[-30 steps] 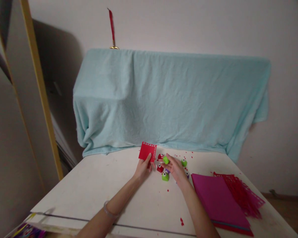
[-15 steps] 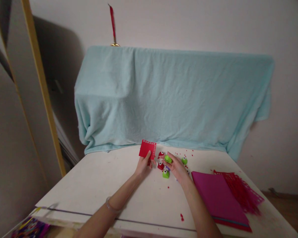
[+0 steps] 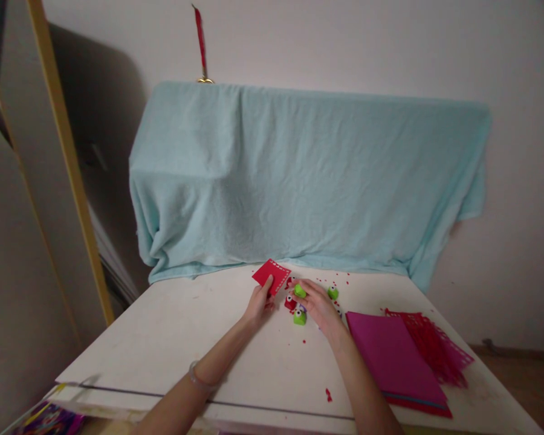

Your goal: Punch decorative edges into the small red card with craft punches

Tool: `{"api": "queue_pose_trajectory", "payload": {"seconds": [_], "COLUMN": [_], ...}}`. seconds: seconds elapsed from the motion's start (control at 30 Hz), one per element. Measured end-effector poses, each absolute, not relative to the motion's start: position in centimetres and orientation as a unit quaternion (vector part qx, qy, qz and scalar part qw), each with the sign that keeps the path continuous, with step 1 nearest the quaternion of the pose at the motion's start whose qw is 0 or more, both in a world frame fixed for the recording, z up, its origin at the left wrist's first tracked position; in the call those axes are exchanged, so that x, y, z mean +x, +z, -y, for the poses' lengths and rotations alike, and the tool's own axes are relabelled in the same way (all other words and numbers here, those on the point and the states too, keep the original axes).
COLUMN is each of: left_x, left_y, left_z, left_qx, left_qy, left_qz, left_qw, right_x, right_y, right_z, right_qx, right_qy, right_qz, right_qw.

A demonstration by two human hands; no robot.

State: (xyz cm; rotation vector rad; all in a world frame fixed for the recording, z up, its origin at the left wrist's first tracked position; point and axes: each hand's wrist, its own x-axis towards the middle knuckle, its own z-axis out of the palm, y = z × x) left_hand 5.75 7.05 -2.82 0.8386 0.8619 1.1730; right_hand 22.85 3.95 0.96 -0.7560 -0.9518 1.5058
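My left hand (image 3: 259, 303) is closed on a small red paper sheet (image 3: 271, 275), thumb on top. Punched holes run along two of the sheet's edges, and it is tilted to a diamond. Close to its right side, my right hand (image 3: 316, 302) has its fingers round a small green craft punch (image 3: 300, 291). Below the hands sit a red punch with an eye (image 3: 290, 302) and a green punch with an eye (image 3: 300, 317). Another green punch (image 3: 332, 293) stands to the right of my right hand. Purple pieces are partly hidden by my fingers.
Magenta paper sheets (image 3: 390, 356) are stacked at the right, beside red punched and shredded paper (image 3: 430, 344). Red paper scraps (image 3: 329, 394) dot the white table (image 3: 172, 338). A light blue cloth (image 3: 317, 181) hangs behind, with a wooden-edged panel at the left.
The red paper has turned clockwise in my left hand, its punched edge now slanting toward the right hand. My right hand has turned slightly, still round the green punch. The view has shifted a little.
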Motion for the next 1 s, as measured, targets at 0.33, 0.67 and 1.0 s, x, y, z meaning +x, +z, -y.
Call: {"api": "queue_pose_trajectory", "payload": {"seconds": [0.33,0.67,1.0], "left_x": [6.2,6.4,6.6], "left_y": [-1.3,0.0,0.1], "left_z": [-5.2,-3.7,-3.3], "left_qx": [0.522,0.587,0.645], "left_qy": [0.566,0.581,0.543], "left_qz": [-0.424,-0.416,-0.409], "left_qw": [0.477,0.381,0.350], "right_x": [22.3,21.9,22.2], "right_y": [1.6,0.6,-0.1], "right_z": [-3.2,-3.5,-4.0], "right_qx": [-0.335,-0.362,-0.408], "right_qy": [0.638,0.578,0.515], "right_qz": [0.471,0.546,0.581], "right_qw": [0.509,0.487,0.481]}}
